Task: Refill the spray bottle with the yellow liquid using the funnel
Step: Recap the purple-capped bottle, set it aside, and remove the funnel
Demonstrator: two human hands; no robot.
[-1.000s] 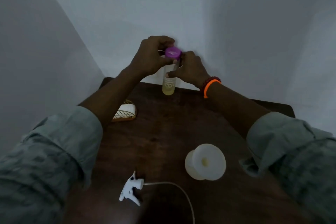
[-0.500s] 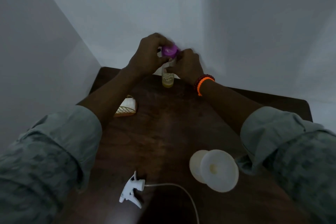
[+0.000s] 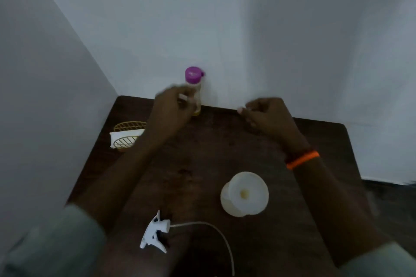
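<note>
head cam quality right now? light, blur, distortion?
Head view: dim, bluish light, the table nearly black. Motion blur smears the left hand by the bottle; the right hand is softer too. Wide-angle bend shows in the wall edges. No glare; the funnel reads clearly.

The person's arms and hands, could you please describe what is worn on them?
Both forearms are bare, with pale grey-green sleeves rolled up near the elbows. The right wrist carries a bright orange band beside a darker beaded one. Left hand and right hand wear no gloves.
</note>
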